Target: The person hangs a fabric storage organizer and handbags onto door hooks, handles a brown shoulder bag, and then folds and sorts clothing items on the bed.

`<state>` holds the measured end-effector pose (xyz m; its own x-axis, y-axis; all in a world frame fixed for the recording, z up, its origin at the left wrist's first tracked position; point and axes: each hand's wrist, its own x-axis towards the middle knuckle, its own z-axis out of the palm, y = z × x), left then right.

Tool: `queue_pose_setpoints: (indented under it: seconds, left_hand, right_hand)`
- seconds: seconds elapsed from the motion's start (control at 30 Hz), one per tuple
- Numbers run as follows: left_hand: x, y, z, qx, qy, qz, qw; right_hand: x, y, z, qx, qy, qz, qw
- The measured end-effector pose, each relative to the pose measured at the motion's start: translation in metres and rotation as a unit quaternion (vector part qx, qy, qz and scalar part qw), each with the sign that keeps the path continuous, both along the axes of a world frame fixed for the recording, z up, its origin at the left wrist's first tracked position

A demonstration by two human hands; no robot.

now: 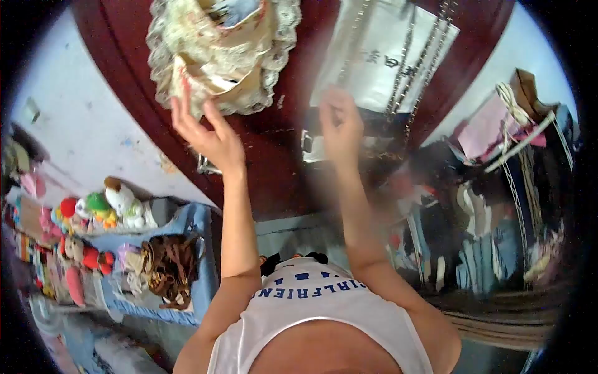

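Note:
My left hand is open, fingers spread, at the lower edge of a cream lace-trimmed cloth basket; I cannot tell whether it touches the lace. My right hand is smeared by motion, its fingers partly curled, in front of a white bag with dark printed characters. A pale chain runs down the bag toward that hand; whether the fingers hold it is unclear. More metal chains lie across the bag's right side. A gold-toned chain shows faintly below the bag's dark lower band.
The surface under the basket and bag is a dark red tabletop. Plush toys and brown straps lie on a blue-covered stand to the left. Hanging clothes and a pink bag crowd the right side.

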<state>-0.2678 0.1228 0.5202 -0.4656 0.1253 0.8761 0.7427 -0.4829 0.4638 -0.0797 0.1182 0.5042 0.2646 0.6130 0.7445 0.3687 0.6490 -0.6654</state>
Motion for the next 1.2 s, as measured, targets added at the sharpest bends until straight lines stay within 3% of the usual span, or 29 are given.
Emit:
queue_pose_setpoints:
  seconds: [0.07, 0.27, 0.57, 0.8, 0.97, 1.03, 1.07, 1.1, 1.17, 1.2]
  left_hand:
    - [0.004, -0.011, -0.013, -0.037, -0.049, -0.102, 0.993]
    - [0.018, -0.038, -0.035, -0.136, 0.010, -0.244, 0.960]
    - [-0.057, -0.090, -0.072, -0.240, -0.079, -0.195, 0.948]
    - [-0.174, -0.175, -0.133, -0.326, -0.098, -0.121, 0.932]
    - [-0.265, -0.249, -0.208, -0.508, -0.129, -0.061, 0.849]
    - [-0.300, -0.271, -0.264, -0.573, -0.117, -0.048, 0.810]
    - [-0.316, -0.278, -0.290, -0.607, -0.102, -0.038, 0.787]
    - [-0.326, -0.284, -0.294, -0.664, -0.149, -0.061, 0.731]
    - [-0.344, -0.298, -0.311, -0.657, -0.173, -0.082, 0.730]
    - [-0.353, -0.301, -0.328, -0.645, -0.190, -0.095, 0.734]
  right_hand:
    - [-0.016, 0.003, -0.001, -0.010, 0.029, 0.059, 0.998]
    - [-0.085, -0.002, -0.029, -0.026, -0.018, 0.183, 0.983]
    - [-0.167, -0.044, -0.066, -0.116, -0.032, 0.239, 0.964]
    - [-0.287, -0.119, -0.131, -0.201, -0.110, 0.263, 0.937]
    - [-0.366, -0.179, -0.218, -0.304, -0.207, 0.353, 0.860]
    - [-0.391, -0.194, -0.272, -0.320, -0.195, 0.419, 0.827]
    - [-0.397, -0.208, -0.270, -0.348, -0.257, 0.404, 0.806]
    - [-0.403, -0.215, -0.281, -0.359, -0.261, 0.425, 0.789]
    - [-0.412, -0.222, -0.314, -0.421, -0.224, 0.479, 0.737]
    - [-0.413, -0.225, -0.315, -0.426, -0.221, 0.477, 0.736]
